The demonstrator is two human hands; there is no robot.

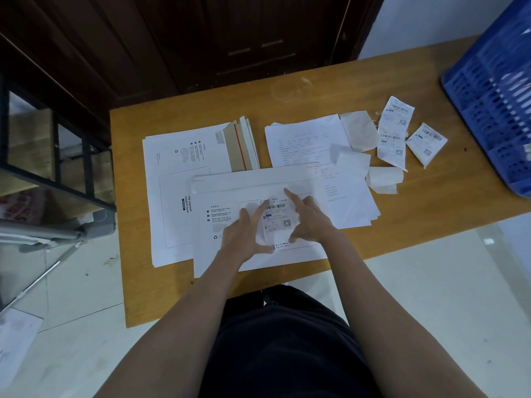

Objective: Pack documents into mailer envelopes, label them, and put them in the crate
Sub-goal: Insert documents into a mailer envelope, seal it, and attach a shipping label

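Nearest the viewer, two bare forearms reach over the worktop (402, 90) edge to a white mailer envelope (230, 193). Both hands press a shipping label (277, 222) flat inside its printed waybill box: left hand (244, 237) and right hand (309, 222) have fingers spread and straight, apparently smoothing it to stick. Left lies a stack of empty mailers (184, 173); farther right, documents (307, 142), peeled backing scraps (359, 133) and spare labels (396, 130). Far right stands the blue crate (494, 96).

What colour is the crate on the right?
Blue, with a perforated lattice wall; the crate shows at the table's right end in the head view.
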